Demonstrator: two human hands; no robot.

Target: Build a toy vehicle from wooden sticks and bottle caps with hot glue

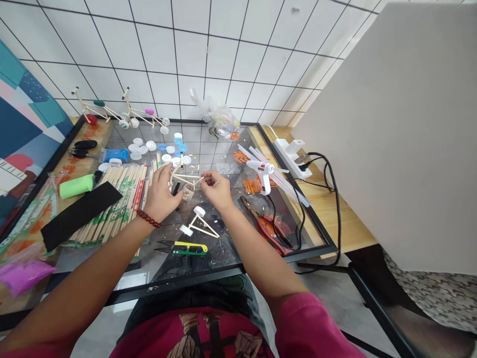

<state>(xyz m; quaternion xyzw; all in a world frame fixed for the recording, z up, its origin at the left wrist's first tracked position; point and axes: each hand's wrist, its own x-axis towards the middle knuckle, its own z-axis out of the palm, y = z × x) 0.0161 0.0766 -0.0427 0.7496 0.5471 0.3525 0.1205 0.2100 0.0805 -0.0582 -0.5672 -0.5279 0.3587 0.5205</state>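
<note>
Mid-frame, a pale wooden-stick frame [188, 176] lies between the hands, its long axis running roughly left to right. The right hand [216, 189] pinches its right end; the left hand [162, 194] curves around its left end, though whether it grips I cannot tell. Just below sits a second stick frame with white bottle caps [204, 231]; a white glue gun [264, 174] lies right of centre on the desk [227, 266].
</note>
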